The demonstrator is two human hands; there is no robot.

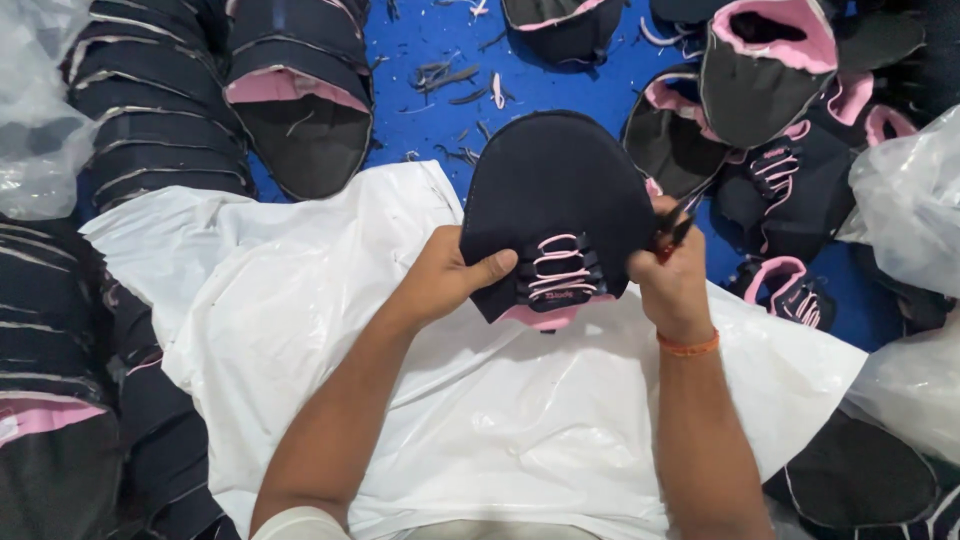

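A dark navy fabric shoe upper with pink lining and pink elastic laces (556, 215) is held up over a white plastic sheet (330, 300) that covers the person's lap. The left hand (445, 278) pinches its lower left edge, thumb pressed on the front beside the laces. The right hand (672, 275) is closed around small dark snips (680, 222) at the upper's right edge. Beyond lies a blue worktop (430, 40) scattered with thread trimmings (450, 80). Stacks of similar navy-and-pink uppers (160, 100) surround it, and clear plastic bags (905, 205) sit at the sides.
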